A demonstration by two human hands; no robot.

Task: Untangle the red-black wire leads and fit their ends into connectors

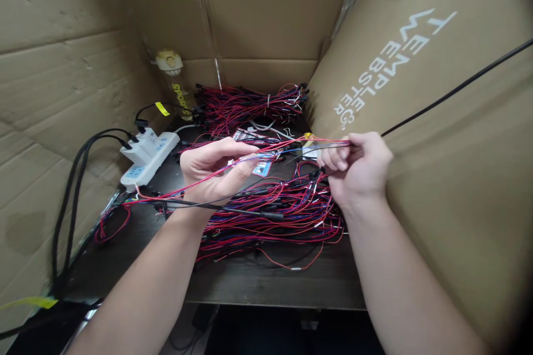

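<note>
- You get even, soft light from above; both hands are clearly lit.
- Glare sits on the tape high above your right hand (pixel 358 169).
- Edges bend and darken at the corners; beneath your grip, deep shadow.

Upper right of the frame: the big cardboard box (pixel 416 94) beside me carries white printed lettering, turned sideways so it runs down toward the lower left. I read "TEMPLE" on the outer line and "WEBSTER" with a small mark after it on the inner line.

Upper left of centre: a clear tube (pixel 177 89) with a pale cap stands against the back cardboard wall. Yellow letters run down it, "SPOR" legible, the rest hidden behind wires.

Nothing else readable.
</note>
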